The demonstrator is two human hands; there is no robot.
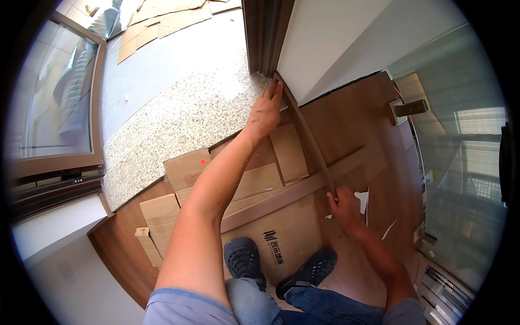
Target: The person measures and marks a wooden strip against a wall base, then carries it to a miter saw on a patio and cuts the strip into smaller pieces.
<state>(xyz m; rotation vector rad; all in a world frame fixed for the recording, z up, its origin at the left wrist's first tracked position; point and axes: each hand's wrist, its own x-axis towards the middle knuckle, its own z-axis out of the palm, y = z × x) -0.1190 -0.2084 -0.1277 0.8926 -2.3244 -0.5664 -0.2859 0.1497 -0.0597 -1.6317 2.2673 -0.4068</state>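
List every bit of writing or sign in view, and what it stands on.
Large black characters beside a black emblem: on the cardboard sheet by the shoes; described only, not copied.
Small faint reddish print: on the cardboard flap with the red dot; too small to read.
Brown strip: no print visible.

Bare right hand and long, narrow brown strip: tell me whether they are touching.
Touching. The head view shows the right hand closed around the near end of the brown strip, with no gap visible between them.
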